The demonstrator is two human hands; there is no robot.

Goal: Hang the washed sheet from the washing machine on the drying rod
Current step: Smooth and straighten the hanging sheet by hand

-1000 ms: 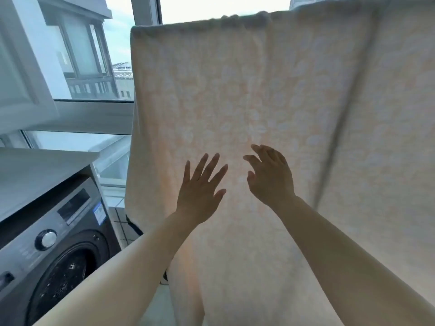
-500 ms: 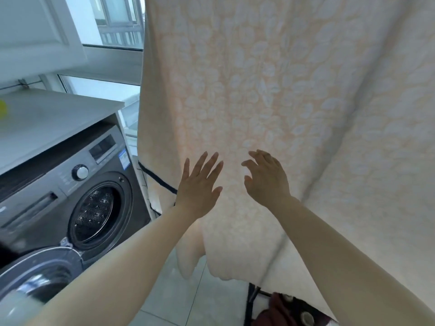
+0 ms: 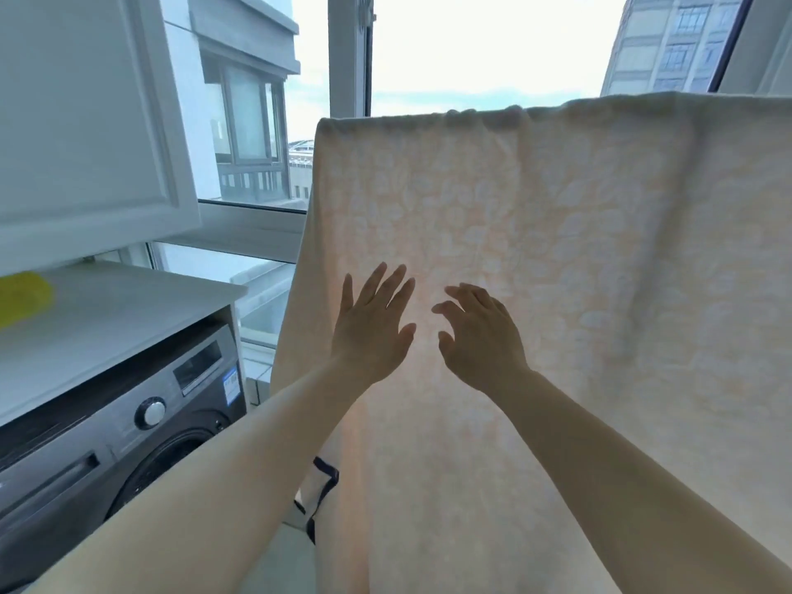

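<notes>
A pale peach sheet (image 3: 600,250) with a faint leaf pattern hangs in front of me, folded over a rod hidden under its top edge. It drapes down past the bottom of the view. My left hand (image 3: 370,327) is raised before the sheet with its fingers straight and spread, holding nothing. Beside it, my right hand (image 3: 480,336) has loosely bent fingers and also holds nothing. Whether either hand touches the cloth is unclear. The dark grey washing machine (image 3: 128,430) stands at the lower left.
A white counter (image 3: 120,319) tops the machine, with a blurred yellow thing (image 3: 21,297) on its left end. A white cabinet door (image 3: 85,122) hangs above it. Windows (image 3: 471,49) lie behind the sheet. A dark-trimmed cloth (image 3: 319,499) hangs by the sheet's lower left edge.
The view dipped toward the machine and floor, then rose again, so the sheet's top edge shows. Both hands stay raised side by side in front of the sheet.
</notes>
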